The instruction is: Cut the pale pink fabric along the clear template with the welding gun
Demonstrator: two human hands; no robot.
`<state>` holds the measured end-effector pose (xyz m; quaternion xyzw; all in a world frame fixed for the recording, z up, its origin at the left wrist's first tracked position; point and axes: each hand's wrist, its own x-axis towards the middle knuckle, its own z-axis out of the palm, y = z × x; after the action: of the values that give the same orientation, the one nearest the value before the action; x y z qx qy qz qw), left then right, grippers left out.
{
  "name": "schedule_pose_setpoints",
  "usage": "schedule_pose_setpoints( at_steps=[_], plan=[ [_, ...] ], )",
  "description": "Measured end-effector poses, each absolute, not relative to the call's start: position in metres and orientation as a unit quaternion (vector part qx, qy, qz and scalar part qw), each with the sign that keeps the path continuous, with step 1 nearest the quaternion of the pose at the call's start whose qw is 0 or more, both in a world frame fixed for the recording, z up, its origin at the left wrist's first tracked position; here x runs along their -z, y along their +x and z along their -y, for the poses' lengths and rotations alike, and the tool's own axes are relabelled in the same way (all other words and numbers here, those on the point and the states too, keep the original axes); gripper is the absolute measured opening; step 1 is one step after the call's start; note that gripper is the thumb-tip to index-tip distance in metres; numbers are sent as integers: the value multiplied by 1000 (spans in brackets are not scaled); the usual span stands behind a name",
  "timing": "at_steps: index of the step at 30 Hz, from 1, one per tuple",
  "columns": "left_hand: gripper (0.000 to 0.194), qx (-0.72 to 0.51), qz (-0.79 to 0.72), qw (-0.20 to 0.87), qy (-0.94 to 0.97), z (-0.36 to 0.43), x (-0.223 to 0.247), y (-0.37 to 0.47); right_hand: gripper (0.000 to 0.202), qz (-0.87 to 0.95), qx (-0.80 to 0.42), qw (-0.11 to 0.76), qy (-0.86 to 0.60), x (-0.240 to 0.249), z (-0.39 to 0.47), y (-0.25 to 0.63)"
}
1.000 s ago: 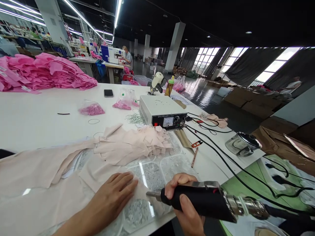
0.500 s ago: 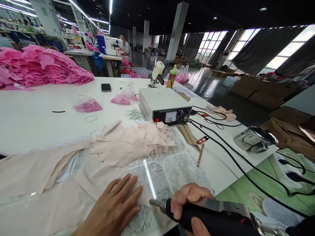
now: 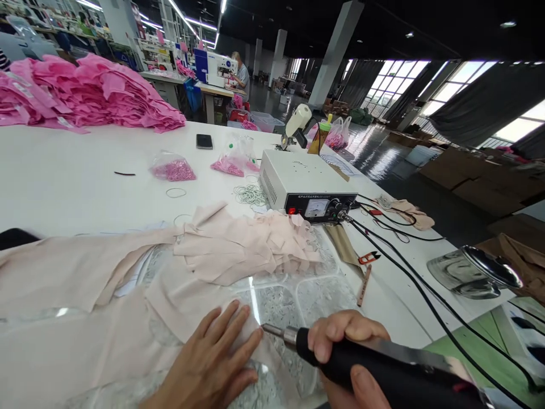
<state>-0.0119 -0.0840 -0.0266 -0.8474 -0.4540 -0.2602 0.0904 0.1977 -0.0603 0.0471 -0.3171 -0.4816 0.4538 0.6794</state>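
My left hand [image 3: 217, 355] lies flat with fingers spread, pressing pale pink fabric [image 3: 187, 301] onto a clear, glossy sheet [image 3: 276, 301] over the table. In my right hand [image 3: 347, 346] is a black handheld ultrasonic cutter [image 3: 383, 369], gripped around its body. Its thin metal tip points left and sits at the fabric's edge, close beside my left index fingertip. Whether the tip touches the cloth I cannot tell. A heap of pale pink cut pieces [image 3: 251, 238] is just beyond my left hand.
A white control box [image 3: 309, 176] with a lit red switch stands behind the heap, black cables [image 3: 409, 278] running from it to the right. Near it are orange snips [image 3: 368, 258], a pencil [image 3: 364, 286], a steel pot [image 3: 464, 272] and bagged pink bits [image 3: 174, 168]. Bright pink fabric [image 3: 97, 94] is piled back left.
The view has swung left, so everything appears further right. The cutter's tip has moved away from me along the fabric edge, nearer my left index fingertip. My left hand still presses the cloth.
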Motion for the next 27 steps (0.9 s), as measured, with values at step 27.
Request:
schedule_pose_setpoints(
  at_steps=[27],
  plan=[
    [45, 274, 462, 83, -840, 89, 30, -9, 12, 488, -439, 703, -273, -52, 36, 172]
  ],
)
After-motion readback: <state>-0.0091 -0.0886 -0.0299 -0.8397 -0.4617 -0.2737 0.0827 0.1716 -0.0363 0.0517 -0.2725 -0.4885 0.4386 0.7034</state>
